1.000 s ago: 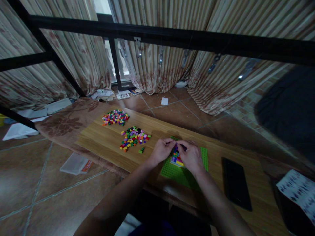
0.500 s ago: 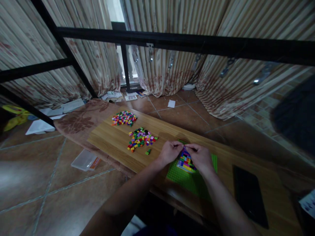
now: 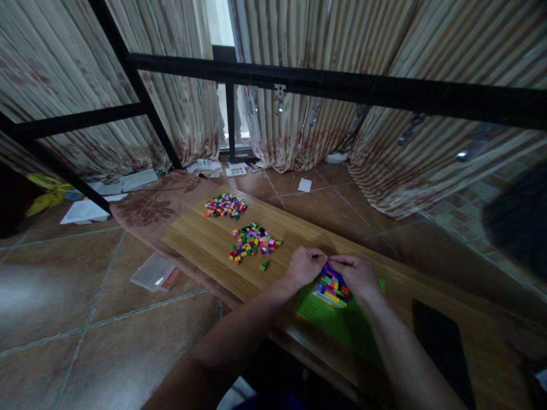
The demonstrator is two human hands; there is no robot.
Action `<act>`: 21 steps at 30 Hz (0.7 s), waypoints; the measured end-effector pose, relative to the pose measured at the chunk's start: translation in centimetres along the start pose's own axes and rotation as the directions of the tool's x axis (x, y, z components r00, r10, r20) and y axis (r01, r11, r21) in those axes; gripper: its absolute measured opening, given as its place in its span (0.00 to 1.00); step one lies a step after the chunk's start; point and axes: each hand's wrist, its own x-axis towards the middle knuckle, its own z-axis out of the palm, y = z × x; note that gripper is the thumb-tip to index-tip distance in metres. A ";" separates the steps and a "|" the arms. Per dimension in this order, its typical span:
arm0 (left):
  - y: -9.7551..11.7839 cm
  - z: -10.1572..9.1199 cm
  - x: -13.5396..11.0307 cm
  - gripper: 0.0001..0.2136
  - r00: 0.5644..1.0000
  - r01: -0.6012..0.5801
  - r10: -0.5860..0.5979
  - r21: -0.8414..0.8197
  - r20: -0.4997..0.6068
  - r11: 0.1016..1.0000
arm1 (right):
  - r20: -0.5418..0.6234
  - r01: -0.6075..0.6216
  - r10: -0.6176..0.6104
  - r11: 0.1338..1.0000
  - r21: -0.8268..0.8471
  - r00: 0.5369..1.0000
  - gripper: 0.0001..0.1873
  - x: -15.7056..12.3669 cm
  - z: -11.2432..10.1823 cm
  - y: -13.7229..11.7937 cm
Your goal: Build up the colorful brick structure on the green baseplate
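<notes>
A green studded baseplate (image 3: 342, 324) lies on the wooden board (image 3: 209, 245) in front of me. On it sits a patch of small coloured bricks (image 3: 330, 287). My left hand (image 3: 304, 266) and my right hand (image 3: 358, 275) meet at the far edge of that patch, fingertips pinched together. What they pinch is too small to make out. Two heaps of loose coloured bricks lie further left: a near heap (image 3: 253, 241) and a far heap (image 3: 224, 205). A pair of green bricks (image 3: 264, 265) lies alone beside the near heap.
A dark phone (image 3: 444, 356) lies on the board at the right. The board rests on a brown flowered cloth (image 3: 149, 205). A black metal frame (image 3: 299, 82) crosses in front of striped curtains. Papers and a clear plastic case (image 3: 154, 273) lie on the tiled floor.
The view has swung left and down, so everything sits further right and lower in frame. Both hands have stayed pinched together at the far edge of the brick patch.
</notes>
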 end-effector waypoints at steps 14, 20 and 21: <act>-0.4 0.5 -0.8 0.13 0.997 -0.023 0.018 -0.062 -0.075 0.998 | 0.007 0.018 -0.017 1.000 -0.002 1.000 0.13 -0.2 0.1 0.5; -2.7 -0.4 -0.1 0.11 0.986 -0.045 0.006 -0.235 -0.164 0.971 | 0.046 0.040 -0.043 0.997 0.060 0.998 0.13 -0.5 0.0 0.2; -3.1 -0.8 0.0 0.10 0.981 -0.035 -0.016 -0.257 -0.196 0.966 | 0.042 0.046 -0.049 0.997 0.066 0.998 0.12 -0.5 0.1 0.2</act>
